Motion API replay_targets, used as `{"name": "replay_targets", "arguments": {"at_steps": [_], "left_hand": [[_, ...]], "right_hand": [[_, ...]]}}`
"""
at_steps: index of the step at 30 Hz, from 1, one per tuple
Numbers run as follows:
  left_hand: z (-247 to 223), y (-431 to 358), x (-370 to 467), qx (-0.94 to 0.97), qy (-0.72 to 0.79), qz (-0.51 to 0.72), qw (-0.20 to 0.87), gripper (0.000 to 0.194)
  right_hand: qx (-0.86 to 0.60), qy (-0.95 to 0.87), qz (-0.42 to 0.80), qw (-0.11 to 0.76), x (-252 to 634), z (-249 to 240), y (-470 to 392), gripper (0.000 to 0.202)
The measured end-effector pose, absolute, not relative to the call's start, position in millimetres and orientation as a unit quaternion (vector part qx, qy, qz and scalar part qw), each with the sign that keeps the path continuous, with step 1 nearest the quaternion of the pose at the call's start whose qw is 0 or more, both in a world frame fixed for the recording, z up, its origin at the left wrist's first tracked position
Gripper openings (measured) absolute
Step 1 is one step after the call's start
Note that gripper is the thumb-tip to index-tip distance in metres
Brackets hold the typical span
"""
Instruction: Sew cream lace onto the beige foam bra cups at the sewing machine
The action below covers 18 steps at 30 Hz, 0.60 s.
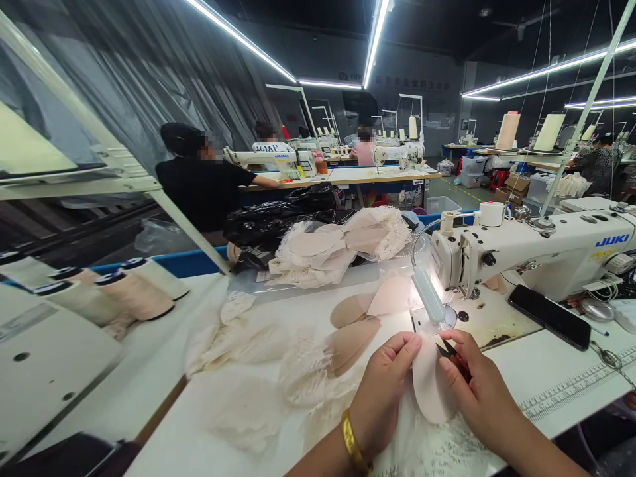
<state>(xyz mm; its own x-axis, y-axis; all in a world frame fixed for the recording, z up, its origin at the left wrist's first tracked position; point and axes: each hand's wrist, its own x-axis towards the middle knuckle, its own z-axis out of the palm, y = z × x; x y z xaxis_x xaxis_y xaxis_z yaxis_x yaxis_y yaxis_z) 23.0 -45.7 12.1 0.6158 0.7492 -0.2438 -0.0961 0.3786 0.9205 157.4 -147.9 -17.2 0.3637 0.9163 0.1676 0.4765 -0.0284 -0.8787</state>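
Between my hands hangs a pale pink oval fabric pad (431,391), just in front of the sewing machine's needle area. My left hand (385,377) pinches its upper left edge between thumb and fingers. A small pair of dark-bladed thread snips (453,358) lies in my right hand (479,387), whose thumb and forefinger are close to the pad's right edge. Whether the blades touch the pad is hard to see. White lace fabric (437,444) spreads below the pad. More beige pads (352,341) rest on the table to the left.
A white JUKI sewing machine (546,238) with a lamp (428,291) stands at the right. Near it lie a black phone (549,317) and a printed ruler strip (581,384). Lace pieces (342,242) are piled behind. Thread cones (134,295) stand left. A co-worker (199,179) sits ahead.
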Motion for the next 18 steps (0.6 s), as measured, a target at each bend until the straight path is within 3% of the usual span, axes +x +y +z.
{"name": "replay_targets", "arguments": {"at_steps": [10, 13, 18], "left_hand": [[13.0, -45.1, 22.9, 0.49, 0.343, 0.275, 0.753, 0.042], [13.0, -45.3, 22.9, 0.501, 0.349, 0.262, 0.747, 0.043], [12.1, -46.0, 23.8, 0.516, 0.357, 0.266, 0.732, 0.043]], "right_hand": [[-0.724, -0.458, 0.206, 0.474, 159.7, -15.4, -146.3, 0.041], [-0.718, -0.466, 0.212, 0.471, 161.3, -13.1, -144.0, 0.028], [-0.717, -0.424, 0.204, 0.514, 167.5, -11.2, -140.5, 0.034]]}}
